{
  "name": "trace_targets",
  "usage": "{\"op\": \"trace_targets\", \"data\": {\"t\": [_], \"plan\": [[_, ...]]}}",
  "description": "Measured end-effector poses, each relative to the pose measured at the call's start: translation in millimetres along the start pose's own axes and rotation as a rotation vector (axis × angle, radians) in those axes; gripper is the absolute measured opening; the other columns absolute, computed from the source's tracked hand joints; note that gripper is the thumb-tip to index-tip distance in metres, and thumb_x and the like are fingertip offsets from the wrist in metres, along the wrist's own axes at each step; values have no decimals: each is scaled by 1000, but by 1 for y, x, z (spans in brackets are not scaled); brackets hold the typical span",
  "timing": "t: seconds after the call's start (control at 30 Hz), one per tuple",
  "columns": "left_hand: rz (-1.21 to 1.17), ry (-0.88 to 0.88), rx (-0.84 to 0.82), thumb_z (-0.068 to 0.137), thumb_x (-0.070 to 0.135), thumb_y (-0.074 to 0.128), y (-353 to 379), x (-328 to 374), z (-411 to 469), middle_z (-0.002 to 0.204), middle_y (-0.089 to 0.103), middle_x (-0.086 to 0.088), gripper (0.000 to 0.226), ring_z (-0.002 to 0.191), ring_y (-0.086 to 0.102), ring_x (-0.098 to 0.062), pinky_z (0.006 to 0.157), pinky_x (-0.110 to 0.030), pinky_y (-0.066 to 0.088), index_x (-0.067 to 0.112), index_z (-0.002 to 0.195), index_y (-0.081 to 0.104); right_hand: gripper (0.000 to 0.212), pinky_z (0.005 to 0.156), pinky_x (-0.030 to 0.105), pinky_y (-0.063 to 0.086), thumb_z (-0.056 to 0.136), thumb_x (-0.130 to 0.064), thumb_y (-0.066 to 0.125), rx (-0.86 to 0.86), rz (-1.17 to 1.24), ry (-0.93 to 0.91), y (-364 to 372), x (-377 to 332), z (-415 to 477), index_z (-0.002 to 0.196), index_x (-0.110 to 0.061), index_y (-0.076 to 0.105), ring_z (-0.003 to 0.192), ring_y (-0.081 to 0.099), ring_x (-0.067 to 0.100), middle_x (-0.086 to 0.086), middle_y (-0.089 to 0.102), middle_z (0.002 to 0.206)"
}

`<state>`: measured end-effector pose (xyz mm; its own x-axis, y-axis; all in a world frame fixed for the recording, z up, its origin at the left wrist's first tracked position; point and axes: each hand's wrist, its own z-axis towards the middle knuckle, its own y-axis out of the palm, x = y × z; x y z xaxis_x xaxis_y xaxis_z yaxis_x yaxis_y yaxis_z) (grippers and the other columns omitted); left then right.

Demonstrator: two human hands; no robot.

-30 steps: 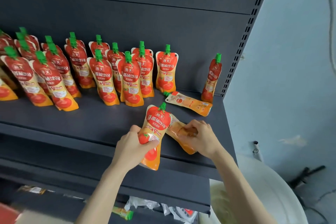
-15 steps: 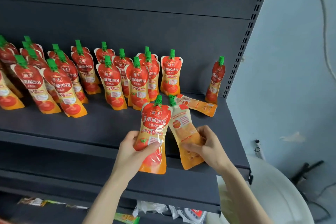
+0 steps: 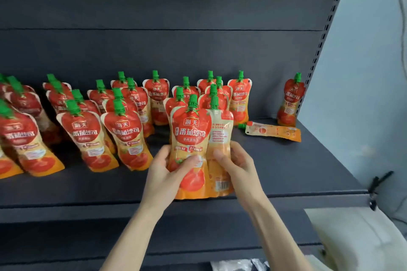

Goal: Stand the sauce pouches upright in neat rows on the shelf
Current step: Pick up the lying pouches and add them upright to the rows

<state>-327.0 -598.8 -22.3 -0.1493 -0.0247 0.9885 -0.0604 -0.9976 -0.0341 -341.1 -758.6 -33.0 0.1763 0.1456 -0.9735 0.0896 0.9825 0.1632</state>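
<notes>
Now the left hand (image 3: 163, 174) grips one upright pouch (image 3: 191, 138), the right hand (image 3: 240, 167) grips another (image 3: 220, 138).

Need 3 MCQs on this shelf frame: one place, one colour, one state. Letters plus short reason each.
1. Where is the flat pouch? A) on the shelf, beside the lone upright pouch B) on the floor C) on the top shelf
2. Colour of the caps? A) blue B) green C) white
3. The right hand: A) hangs idle B) presses the shelf C) grips the back-facing pouch

1 A: it lies at the shelf's right end.
2 B: every spout cap is green.
3 C: it is wrapped round the pouch, barcode showing.
</notes>
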Motion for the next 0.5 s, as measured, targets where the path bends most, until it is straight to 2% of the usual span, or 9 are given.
{"op": "trace_targets", "data": {"t": [0.07,0.2,0.37,0.5], "plan": [[-14,-7,-26,74,27,74,-16,0,4,92,72,9,28,83,68,-3,61,-15,52,26,99,61,27,80,34,56,93,-30,50,4,60,48,16,1,-2,115,-19,61,100,68,23,5,71,108],[-65,4,-46,71,31,72,-35,-5,9,92,72,10,35,85,68,-4,63,-15,52,22,103,61,45,95,44,50,97,-48,30,-29,125,190,33,-2,-1,123,-24,59,109,64,22,4,68,117],[-89,25,-64,76,23,71,-40,-7,11,88,71,12,27,84,67,0,62,-13,51,22,101,60,39,94,44,52,94,-38,42,-67,245,195,42,0,-2,125,-22,59,112,63,27,8,66,121],[-81,37,-80,79,23,69,-44,-5,14,89,70,14,24,84,67,2,63,-12,51,24,100,58,46,94,47,51,91,-50,40,-64,326,288,49,-2,0,121,-23,61,109,64,27,8,67,118]]}}
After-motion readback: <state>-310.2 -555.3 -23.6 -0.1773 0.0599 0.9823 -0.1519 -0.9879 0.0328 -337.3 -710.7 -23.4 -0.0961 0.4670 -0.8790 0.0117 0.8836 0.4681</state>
